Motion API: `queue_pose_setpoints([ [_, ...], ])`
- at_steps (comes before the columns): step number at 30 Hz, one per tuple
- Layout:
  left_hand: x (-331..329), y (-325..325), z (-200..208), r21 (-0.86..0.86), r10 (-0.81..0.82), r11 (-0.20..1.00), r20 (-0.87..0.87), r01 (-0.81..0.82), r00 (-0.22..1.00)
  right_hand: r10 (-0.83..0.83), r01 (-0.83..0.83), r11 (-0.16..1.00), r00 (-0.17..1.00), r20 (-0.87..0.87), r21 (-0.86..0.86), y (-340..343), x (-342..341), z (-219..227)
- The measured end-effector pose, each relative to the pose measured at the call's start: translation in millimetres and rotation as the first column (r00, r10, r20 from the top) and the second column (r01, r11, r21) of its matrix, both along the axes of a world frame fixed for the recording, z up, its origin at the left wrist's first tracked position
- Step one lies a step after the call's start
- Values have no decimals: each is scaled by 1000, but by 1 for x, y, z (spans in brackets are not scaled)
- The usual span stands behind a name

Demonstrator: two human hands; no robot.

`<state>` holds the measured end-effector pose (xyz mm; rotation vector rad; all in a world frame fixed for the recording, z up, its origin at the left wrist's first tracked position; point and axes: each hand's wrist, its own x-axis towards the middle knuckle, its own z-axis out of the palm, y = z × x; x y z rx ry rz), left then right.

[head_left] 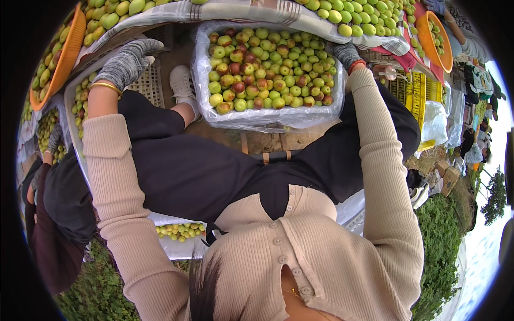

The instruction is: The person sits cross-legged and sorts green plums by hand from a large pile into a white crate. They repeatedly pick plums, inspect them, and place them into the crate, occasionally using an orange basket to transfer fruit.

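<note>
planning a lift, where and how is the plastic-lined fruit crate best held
Probably by both short end rims, from left and right: the crate is wide, open-topped and loaded with fruit, so opposed grips should balance it.

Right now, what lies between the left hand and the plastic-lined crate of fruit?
In the head view: a white shoe and, nearer the left hand, a pale slotted crate.

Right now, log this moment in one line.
left hand: gloved, near slotted crate | right hand: gloved, at right rim of lined bin | fruit: green, reddish, inside
</note>
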<state>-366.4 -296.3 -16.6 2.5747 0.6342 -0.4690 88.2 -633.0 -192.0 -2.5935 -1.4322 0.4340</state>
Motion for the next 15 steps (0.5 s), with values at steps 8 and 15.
queue_pose_setpoints([
  [8, -1, 6, -12, -11, 5, 1000, 28, -5, 1000, -106, 152, 961, 974, 198, -231, 3, 8, -38],
  [15, 3, 6, -12, -8, 0, 1000, 12, 0, 1000, -288, 308, 921, 951, 115, -239, 2, -11, 0],
])
